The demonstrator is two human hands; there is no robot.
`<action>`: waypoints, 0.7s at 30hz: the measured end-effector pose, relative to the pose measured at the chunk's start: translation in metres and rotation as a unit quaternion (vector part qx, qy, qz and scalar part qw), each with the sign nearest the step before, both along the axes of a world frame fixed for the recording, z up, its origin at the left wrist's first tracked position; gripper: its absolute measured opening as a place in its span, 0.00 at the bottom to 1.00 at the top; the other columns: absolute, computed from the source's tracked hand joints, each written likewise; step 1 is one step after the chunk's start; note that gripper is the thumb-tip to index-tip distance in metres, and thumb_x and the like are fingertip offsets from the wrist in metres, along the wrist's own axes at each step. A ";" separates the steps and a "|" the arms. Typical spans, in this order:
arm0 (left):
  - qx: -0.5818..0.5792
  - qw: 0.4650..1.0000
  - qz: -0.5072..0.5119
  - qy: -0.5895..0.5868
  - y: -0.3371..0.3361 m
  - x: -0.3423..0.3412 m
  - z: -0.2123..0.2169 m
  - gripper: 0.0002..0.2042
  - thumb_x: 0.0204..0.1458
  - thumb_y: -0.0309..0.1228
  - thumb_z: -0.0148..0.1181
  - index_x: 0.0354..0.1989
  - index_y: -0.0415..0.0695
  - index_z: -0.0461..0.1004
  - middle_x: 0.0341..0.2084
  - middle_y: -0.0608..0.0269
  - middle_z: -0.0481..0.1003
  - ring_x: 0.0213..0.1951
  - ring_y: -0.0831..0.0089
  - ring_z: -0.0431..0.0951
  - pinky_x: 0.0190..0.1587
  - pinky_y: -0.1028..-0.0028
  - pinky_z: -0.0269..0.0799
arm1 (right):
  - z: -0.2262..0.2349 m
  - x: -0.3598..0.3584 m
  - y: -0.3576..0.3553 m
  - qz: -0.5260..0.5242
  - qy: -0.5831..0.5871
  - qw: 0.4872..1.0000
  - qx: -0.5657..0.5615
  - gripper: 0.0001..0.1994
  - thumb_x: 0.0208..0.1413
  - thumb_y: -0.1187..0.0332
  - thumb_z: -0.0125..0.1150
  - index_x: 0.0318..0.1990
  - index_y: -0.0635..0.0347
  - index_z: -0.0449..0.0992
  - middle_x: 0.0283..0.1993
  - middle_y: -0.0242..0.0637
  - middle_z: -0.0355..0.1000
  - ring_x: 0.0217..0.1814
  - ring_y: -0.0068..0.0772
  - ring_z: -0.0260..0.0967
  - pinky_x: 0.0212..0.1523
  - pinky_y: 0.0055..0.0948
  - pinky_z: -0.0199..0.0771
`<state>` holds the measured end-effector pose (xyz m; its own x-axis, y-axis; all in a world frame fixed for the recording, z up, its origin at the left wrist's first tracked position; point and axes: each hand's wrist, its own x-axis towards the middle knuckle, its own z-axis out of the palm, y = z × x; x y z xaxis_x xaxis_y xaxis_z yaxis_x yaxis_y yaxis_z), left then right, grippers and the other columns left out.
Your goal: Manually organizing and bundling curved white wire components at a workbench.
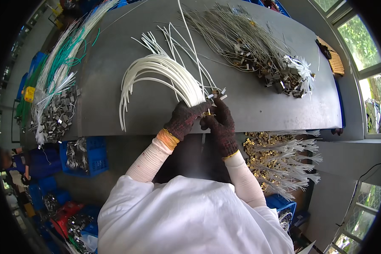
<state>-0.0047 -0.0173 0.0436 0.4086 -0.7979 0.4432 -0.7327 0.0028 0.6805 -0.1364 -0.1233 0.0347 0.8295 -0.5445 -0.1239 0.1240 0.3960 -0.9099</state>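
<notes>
Both my hands wear dark knitted gloves with reddish flecks and meet over the near edge of the grey table. My left hand (pixel 183 118) is closed around a thick bundle of white wires (pixel 169 67), whose free ends arc over to the left and down. Against the bundle's near end, my right hand (pixel 220 128) pinches a small brass-coloured piece (pixel 208 113) next to a white wire. Just past the right fingertips lie small metal end pieces (pixel 218 94) on other loose wires, which stretch away across the table. My fingers partly hide the wire ends.
Grey wires with metal ends (pixel 258 46) lie heaped on the table (pixel 110 46) at the far right. White and green wires (pixel 65 63) lie at its left side. Wires with brass-coloured ends (pixel 279 161) stand below right. A blue crate (pixel 95 156) sits below left.
</notes>
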 end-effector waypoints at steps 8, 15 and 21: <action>0.014 0.891 0.038 0.452 0.015 0.030 0.008 0.08 0.60 0.29 0.56 0.43 0.41 0.76 0.32 0.59 0.79 0.34 0.70 0.80 0.37 0.72 0.77 | -0.026 0.003 -0.086 -0.129 0.139 0.975 -0.115 0.26 0.60 0.72 0.60 0.65 0.64 0.62 0.57 0.47 0.69 0.40 0.33 0.76 0.36 0.30 0.80; -0.011 0.767 0.059 0.639 0.008 0.033 0.004 0.13 0.61 0.37 0.58 0.48 0.43 0.75 0.31 0.63 0.78 0.31 0.74 0.78 0.30 0.76 0.73 | -0.034 -0.019 -0.218 -0.282 -0.039 0.955 0.082 0.18 0.62 0.70 0.57 0.57 0.65 0.66 0.49 0.37 0.72 0.48 0.27 0.72 0.43 0.26 0.76; 0.002 0.726 0.129 0.676 -0.001 0.018 0.019 0.15 0.62 0.37 0.60 0.51 0.43 0.76 0.30 0.63 0.78 0.31 0.76 0.77 0.29 0.78 0.70 | -0.028 -0.017 -0.234 -0.263 0.051 0.963 -0.013 0.14 0.62 0.65 0.55 0.52 0.58 0.74 0.39 0.37 0.74 0.45 0.31 0.71 0.44 0.31 0.74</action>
